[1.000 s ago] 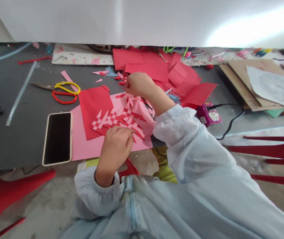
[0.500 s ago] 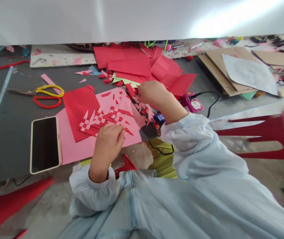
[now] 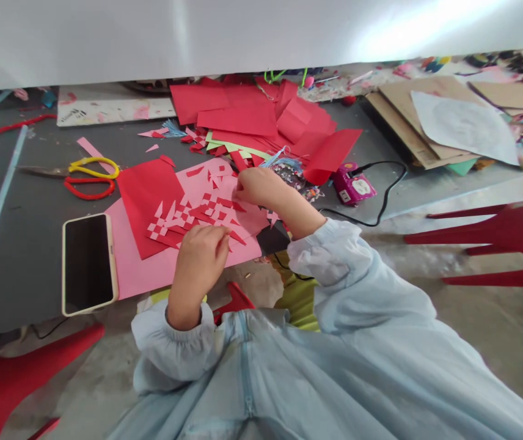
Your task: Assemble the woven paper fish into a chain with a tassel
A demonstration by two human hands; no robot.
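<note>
My left hand [image 3: 201,260] rests at the near edge of the pink paper sheet [image 3: 140,278], fingers curled and pressed together; what they grip, if anything, is hidden. Just above it lie woven red-and-pink checkered paper pieces [image 3: 183,214] with pointed strip ends, partly over a red paper sheet [image 3: 145,192]. My right hand [image 3: 261,188] bends over the far right part of the pink paper, beside small cut paper scraps [image 3: 215,177]. Its fingers point down and are closed, their tips mostly out of sight. Behind its wrist are beads and pale blue tassels [image 3: 282,164].
Scissors [image 3: 91,177] with yellow and red handles and a phone [image 3: 88,263] lie on the left. Red paper sheets [image 3: 243,116] are heaped at the back. To the right are a purple box [image 3: 353,186] with a black cable and cardboard pieces [image 3: 421,140]. A red stool [image 3: 513,238] stands at right.
My right hand has moved left and down, from the scraps to the pink paper's right part. Beads and tassels now show behind it. My left hand stays nearly in place; the view has shifted slightly.
</note>
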